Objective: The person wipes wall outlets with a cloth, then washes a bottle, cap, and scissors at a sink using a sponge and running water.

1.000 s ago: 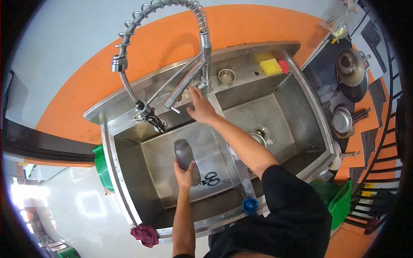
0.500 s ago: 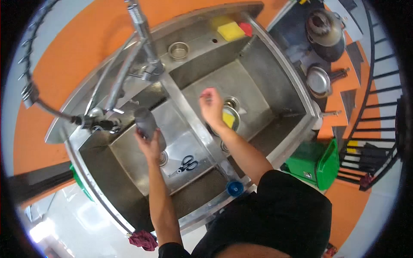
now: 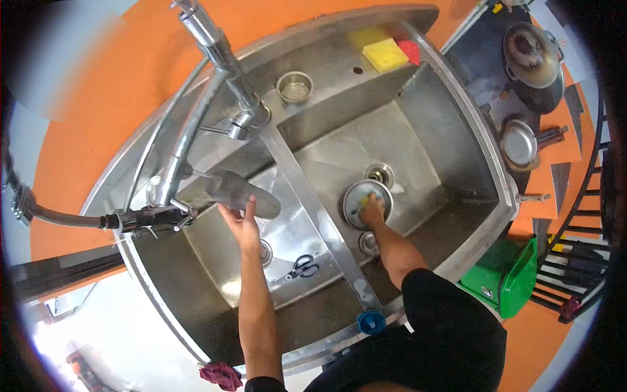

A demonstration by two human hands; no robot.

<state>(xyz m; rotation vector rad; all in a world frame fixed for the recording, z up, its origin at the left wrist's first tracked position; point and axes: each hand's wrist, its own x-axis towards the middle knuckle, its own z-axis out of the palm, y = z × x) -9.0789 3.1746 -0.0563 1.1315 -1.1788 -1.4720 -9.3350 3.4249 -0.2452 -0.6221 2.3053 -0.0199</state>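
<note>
The left hand point(image 3: 243, 228) is holding the grey bottle point(image 3: 255, 196) at a tilt near the rear edge of the left basin point(image 3: 215, 251), thumb pointing up. The right forearm point(image 3: 397, 251) is crossing the front edge of the right basin point(image 3: 405, 150); the right hand point(image 3: 373, 212) is reaching into the bowl point(image 3: 353, 202), beside the yellow sponge point(image 3: 365, 200). Its grip is not discernible.

The cylindrical plastic bottle point(image 3: 251, 196) is grey, the looped scissor handles point(image 3: 298, 267) black, the steel sink point(image 3: 307, 187) silver-grey, the block sponge point(image 3: 385, 56) at its back right corner yellow, the round cap point(image 3: 371, 322) on its front edge blue.
</note>
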